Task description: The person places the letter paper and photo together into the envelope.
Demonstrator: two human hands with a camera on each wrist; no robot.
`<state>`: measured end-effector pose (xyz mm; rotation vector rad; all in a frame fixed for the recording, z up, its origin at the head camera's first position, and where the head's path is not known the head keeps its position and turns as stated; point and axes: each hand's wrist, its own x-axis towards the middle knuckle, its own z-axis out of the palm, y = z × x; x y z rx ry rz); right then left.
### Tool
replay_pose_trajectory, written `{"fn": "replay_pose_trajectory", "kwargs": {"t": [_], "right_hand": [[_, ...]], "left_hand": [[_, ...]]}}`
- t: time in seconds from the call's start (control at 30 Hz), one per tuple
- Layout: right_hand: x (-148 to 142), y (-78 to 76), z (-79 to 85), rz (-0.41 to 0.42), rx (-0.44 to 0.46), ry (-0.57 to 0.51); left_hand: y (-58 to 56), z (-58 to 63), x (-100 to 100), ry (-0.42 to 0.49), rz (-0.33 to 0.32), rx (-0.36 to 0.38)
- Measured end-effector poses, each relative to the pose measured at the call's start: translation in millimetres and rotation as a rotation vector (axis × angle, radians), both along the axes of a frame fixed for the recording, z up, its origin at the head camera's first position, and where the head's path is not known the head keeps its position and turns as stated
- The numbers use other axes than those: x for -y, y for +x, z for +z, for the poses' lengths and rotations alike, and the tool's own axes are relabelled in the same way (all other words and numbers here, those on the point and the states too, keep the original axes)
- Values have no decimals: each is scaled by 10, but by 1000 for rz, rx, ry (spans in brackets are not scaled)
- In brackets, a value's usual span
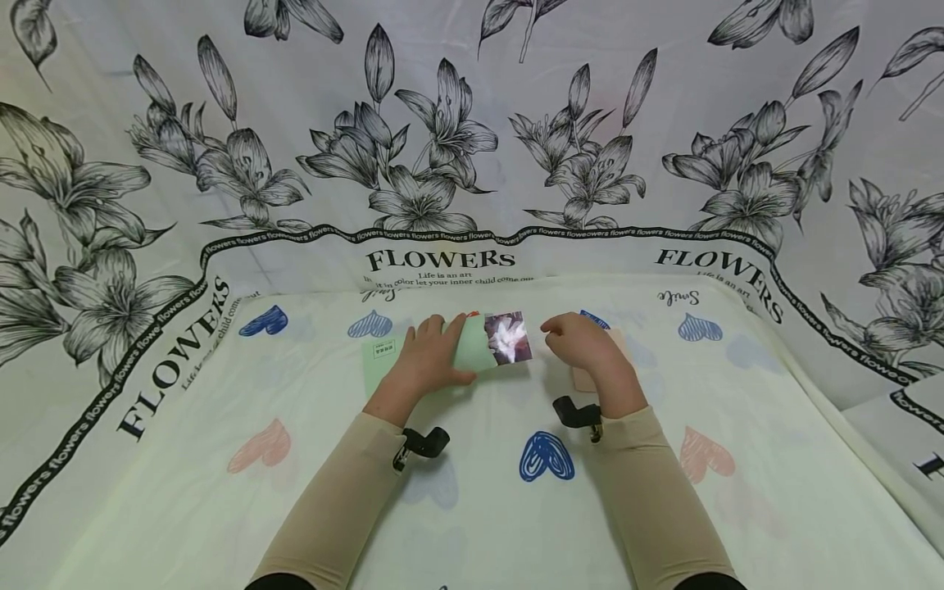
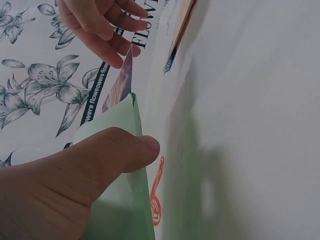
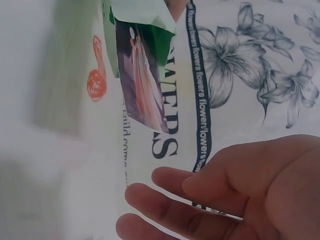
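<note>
My left hand (image 1: 424,360) grips a mint-green envelope (image 1: 472,351), with the thumb across its near face in the left wrist view. A photo card (image 1: 509,338) with a pale flower on a dark purple ground sticks out of the envelope's mouth on the right. In the right wrist view the dark green inside of the mouth shows around the photo card (image 3: 141,75). Just right of the card, my right hand (image 1: 590,348) hovers with loosely bent fingers and nothing between them. Its fingertips are apart from the card's edge.
Beside my left hand lies another pale green piece of stationery (image 1: 374,377) with a small printed box. Partly hidden by my right hand are a peach-coloured flat piece (image 1: 583,379) and a blue patterned edge (image 1: 594,319). A heart-print cloth (image 1: 487,524) covers the table.
</note>
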<state>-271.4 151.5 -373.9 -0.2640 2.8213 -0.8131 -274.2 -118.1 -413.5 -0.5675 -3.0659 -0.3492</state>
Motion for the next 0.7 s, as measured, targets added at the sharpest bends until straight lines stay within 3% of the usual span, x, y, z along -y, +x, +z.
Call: {"fn": "replay_pose_trajectory", "kwargs": {"t": [0.7], "right_hand": [[168, 13, -23, 58, 10, 38]], "left_hand": [[11, 8, -25, -6, 7, 15]]}}
